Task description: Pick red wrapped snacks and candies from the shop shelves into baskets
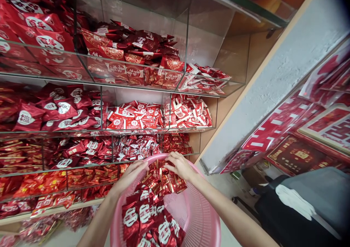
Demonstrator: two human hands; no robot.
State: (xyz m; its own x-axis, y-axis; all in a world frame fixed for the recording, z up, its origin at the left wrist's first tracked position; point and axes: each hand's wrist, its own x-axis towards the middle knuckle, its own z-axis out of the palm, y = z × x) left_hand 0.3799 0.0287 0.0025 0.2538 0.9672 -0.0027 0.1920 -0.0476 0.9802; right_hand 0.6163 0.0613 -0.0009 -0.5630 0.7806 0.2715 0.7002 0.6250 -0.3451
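Note:
A pink plastic basket (216, 217) sits low in front of me, with glossy red packets bearing white labels (144, 214) in its near left part. Smaller red-and-gold packets (169, 183) lie toward its far side. My left hand (135, 171) is at the far left rim, its fingers stretched out along the edge and its palm hidden. At the far right rim, my right hand (179, 165) reaches over the red-and-gold packets. Its fingers are bent but apart, with the fingertips close to the packets; nothing shows clearly in its grasp.
Clear-fronted shelves (123, 83) full of red packets rise beyond the basket and to the left. A grey-white pillar (259, 83) stands at right, beside red printed goods (276, 123). A dark chair with grey cloth (314, 192) is at lower right.

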